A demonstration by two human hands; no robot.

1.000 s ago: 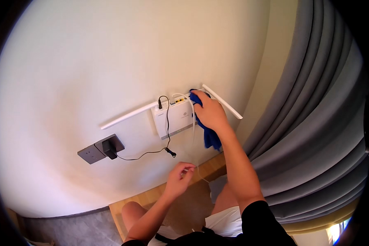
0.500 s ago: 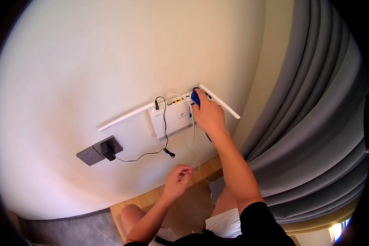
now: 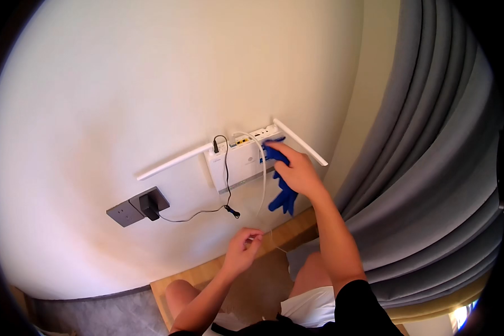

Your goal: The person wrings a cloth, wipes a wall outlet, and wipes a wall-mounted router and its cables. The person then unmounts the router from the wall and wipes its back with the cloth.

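Note:
A white router (image 3: 238, 166) with two white antennas is mounted on the wall, with a black cable and a white cable plugged into its top edge. My right hand (image 3: 298, 168) grips a blue cloth (image 3: 284, 197) at the router's right front; the cloth hangs down below my fingers. Lower down, my left hand (image 3: 243, 249) is closed near the thin white cable (image 3: 263, 193), its fingertips pinched together. What it holds, if anything, is too small to make out.
A black adapter (image 3: 149, 207) sits in a dark wall socket (image 3: 124, 214) at the left, its cord running to the router. Grey curtains (image 3: 431, 185) hang at the right. A wooden ledge (image 3: 193, 270) runs along the wall's foot.
My right hand has moved from the router's top edge down and to the right with the blue cloth, which now hangs in fuller view. My left hand has barely moved.

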